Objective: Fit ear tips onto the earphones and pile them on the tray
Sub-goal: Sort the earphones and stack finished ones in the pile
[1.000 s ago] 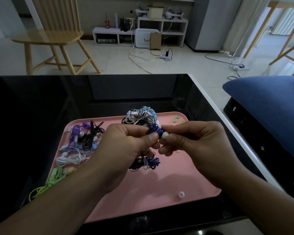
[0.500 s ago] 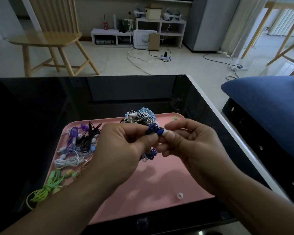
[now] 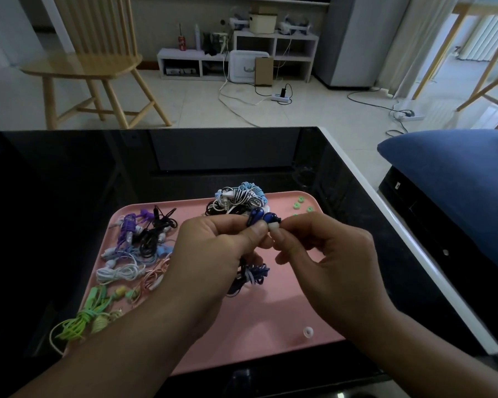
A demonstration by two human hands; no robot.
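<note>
Above the pink tray (image 3: 270,340), mid-frame, my left hand (image 3: 213,254) pinches the dark blue earphones (image 3: 259,218) btwn thumb and forefinger, both buds poking up, cable bundle (image 3: 250,275) dangling below the fist. My right hand (image 3: 328,254) pinches the white ear tip (image 3: 274,225) w/ thumb and fingertip, pressing it onto the right bud. Vs a sec ago: both hands have come up a bit and tilted, tip now looks seated further onto the nozzle, less white showing. Means this bud is prob nearly fitted; can't tell if it's fully snapped on. Another white tip (image 3: 308,331) waits at lower right of the tray, likely for the other bud. Green tips (image 3: 301,200) sit upper right. Finished pile (image 3: 236,201) at top centre, other bundles (image 3: 138,242) left side.
</note>
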